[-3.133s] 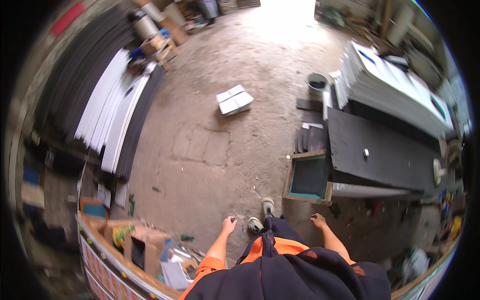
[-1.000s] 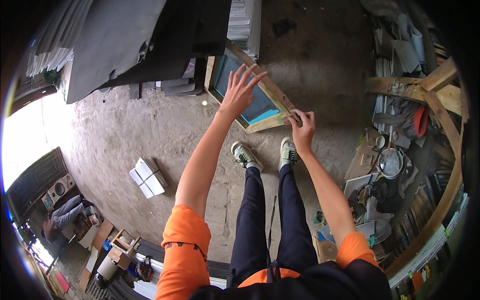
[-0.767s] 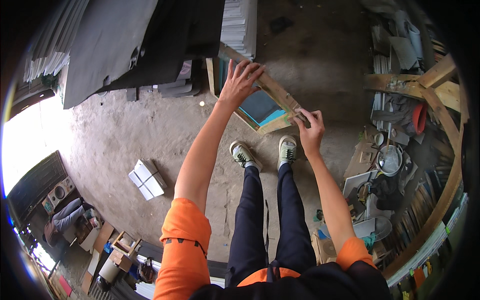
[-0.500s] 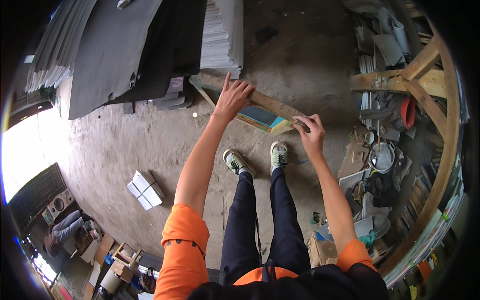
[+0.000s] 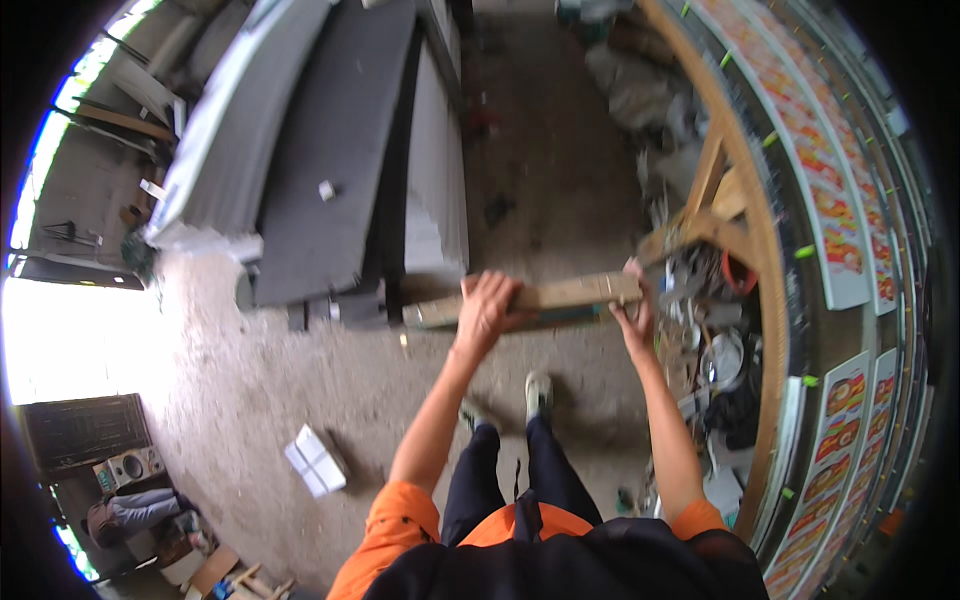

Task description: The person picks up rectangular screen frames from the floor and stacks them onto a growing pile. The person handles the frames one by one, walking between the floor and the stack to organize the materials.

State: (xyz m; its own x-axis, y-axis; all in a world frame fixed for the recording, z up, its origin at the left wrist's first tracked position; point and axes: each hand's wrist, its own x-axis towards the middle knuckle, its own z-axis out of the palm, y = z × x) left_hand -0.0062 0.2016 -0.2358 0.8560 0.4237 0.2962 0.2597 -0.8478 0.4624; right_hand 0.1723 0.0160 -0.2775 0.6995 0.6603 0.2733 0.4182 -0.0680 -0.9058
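I hold a wooden frame with a blue-green screen edge-on in front of me, off the ground. My left hand grips its top rail near the middle-left. My right hand grips the frame's right end. Only the pale wooden edge of the frame faces the camera; the screen is almost hidden. My feet stand on the dirt floor below it.
A stack of dark and grey sheets lies ahead on the left. A curved wooden rack with colourful printed sheets runs along the right, with a metal pot and clutter under it. A white box sits on the floor at lower left.
The frame has come up from leaning on the floor to level, edge-on in both hands. My left hand closed over its rail. The view tilted up toward the sheets.
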